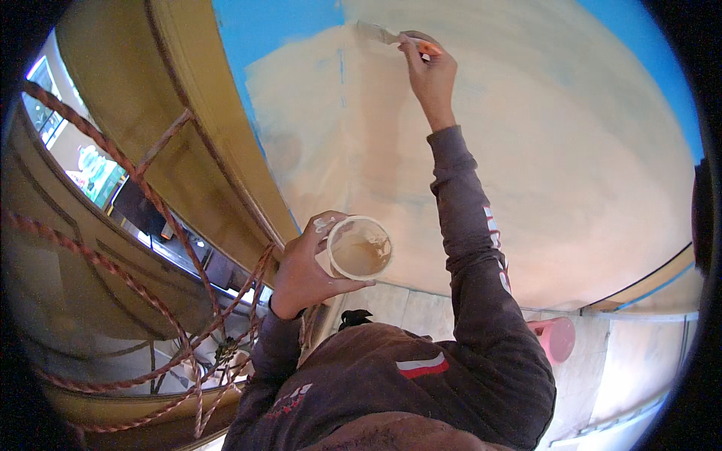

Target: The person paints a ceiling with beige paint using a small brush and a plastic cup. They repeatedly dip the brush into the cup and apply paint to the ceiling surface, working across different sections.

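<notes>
My right hand (432, 71) reaches up to the wall and grips a paintbrush (382, 33) by its orange handle. The bristles rest against the wall (481, 188), which carries a streaky beige coat over blue paint (274, 26). Held at chest height, a round plastic tub (340, 259) sits in my left hand (302, 270), the fingers and thumb wrapped round its side. Beige paint (359, 255) covers the tub's bottom and smears its inner wall. White paint marks my left fingers.
Twisted reddish-brown ropes (113, 267) cross the left side, close to my left arm. Beyond them stands a gold-brown panelled surface (113, 60) with openings. Below right, a pink round container (554, 340) stands on pale floor tiles (398, 304). More blue paint borders the beige at upper right.
</notes>
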`<state>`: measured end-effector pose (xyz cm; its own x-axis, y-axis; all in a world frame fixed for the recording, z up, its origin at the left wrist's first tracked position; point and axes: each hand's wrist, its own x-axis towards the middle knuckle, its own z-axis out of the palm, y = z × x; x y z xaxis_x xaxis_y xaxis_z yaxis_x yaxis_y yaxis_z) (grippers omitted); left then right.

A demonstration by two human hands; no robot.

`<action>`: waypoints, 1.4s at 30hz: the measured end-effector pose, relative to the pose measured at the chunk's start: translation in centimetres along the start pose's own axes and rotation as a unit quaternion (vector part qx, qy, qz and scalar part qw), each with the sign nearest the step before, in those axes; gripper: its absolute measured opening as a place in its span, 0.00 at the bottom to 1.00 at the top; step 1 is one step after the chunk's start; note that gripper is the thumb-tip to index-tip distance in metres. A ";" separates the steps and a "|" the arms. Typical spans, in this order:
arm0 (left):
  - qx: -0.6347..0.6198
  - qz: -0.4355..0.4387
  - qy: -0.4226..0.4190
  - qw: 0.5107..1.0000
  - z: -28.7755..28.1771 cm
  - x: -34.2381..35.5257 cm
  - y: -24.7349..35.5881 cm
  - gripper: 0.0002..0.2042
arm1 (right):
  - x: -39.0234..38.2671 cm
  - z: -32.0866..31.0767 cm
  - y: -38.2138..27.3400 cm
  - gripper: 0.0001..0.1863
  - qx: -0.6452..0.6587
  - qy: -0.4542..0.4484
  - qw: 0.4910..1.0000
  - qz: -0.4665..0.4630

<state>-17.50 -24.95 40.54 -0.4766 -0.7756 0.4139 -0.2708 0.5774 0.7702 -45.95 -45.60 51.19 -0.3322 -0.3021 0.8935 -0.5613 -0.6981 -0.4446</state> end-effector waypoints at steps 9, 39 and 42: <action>0.008 0.029 0.000 1.000 0.1 0.5 -0.5 0.47 | 0.1 -8.8 2.6 0.11 -0.010 0.070 0.998 0.001; -0.045 0.080 -0.035 0.995 2.2 0.5 -4.9 0.46 | -3.9 -31.5 -1.5 0.09 -0.305 0.326 0.881 -0.157; -0.056 0.088 -0.033 0.994 2.5 0.4 -5.1 0.46 | -4.1 -28.0 -2.0 0.09 -0.464 0.252 0.817 -0.234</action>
<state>-18.41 -27.52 35.58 -0.5635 -0.6438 0.5177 -0.0855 0.6687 0.7386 -64.69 -24.81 46.63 -0.0558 0.3248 0.9441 -0.9712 0.2016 -0.1267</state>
